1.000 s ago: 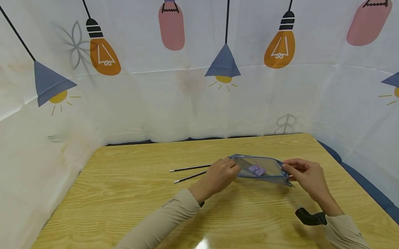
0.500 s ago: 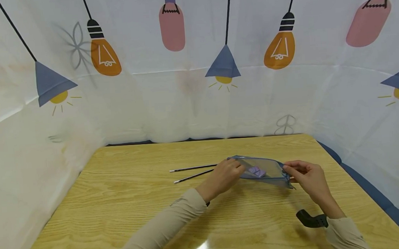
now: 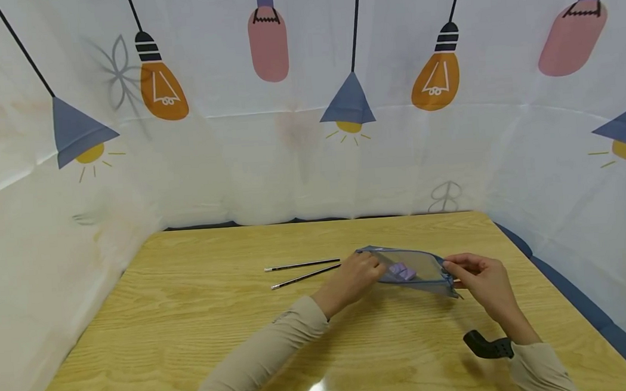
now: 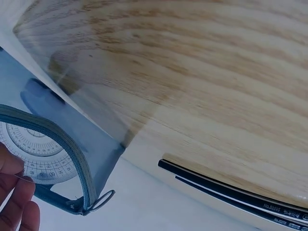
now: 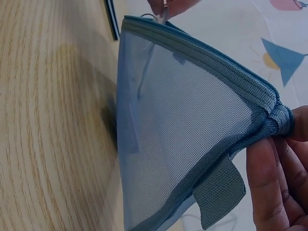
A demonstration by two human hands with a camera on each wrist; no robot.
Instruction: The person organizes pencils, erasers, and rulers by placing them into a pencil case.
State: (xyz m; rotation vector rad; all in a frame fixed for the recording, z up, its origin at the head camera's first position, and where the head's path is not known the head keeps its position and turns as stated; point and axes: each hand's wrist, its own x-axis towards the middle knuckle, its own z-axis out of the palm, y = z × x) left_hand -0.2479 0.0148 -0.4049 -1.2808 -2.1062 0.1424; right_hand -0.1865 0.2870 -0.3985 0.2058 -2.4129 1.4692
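A blue mesh zip pouch (image 3: 424, 261) is held over the table with its mouth gaping. My right hand (image 3: 482, 281) pinches the pouch's right end by the zipper between thumb and fingers; a fabric tab (image 5: 221, 192) hangs beside those fingers. At the opposite end, my left hand (image 3: 350, 279) is at the mouth. The left wrist view shows its fingers pinching the edge of a clear protractor (image 4: 50, 166), framed by the open zipper. A purple item (image 3: 402, 271) shows through the mesh, its kind unclear.
Two dark pencils with white ends, an upper pencil (image 3: 296, 265) and a lower pencil (image 3: 302, 277), lie on the wooden table (image 3: 218, 321) left of the pouch. A white curtain (image 3: 236, 164) printed with lamps hangs behind the table's far edge.
My left hand has shifted slightly right toward the pouch, uncovering more of both pencils. The right hand keeps its pinch, and the pouch sits marginally lower in view.
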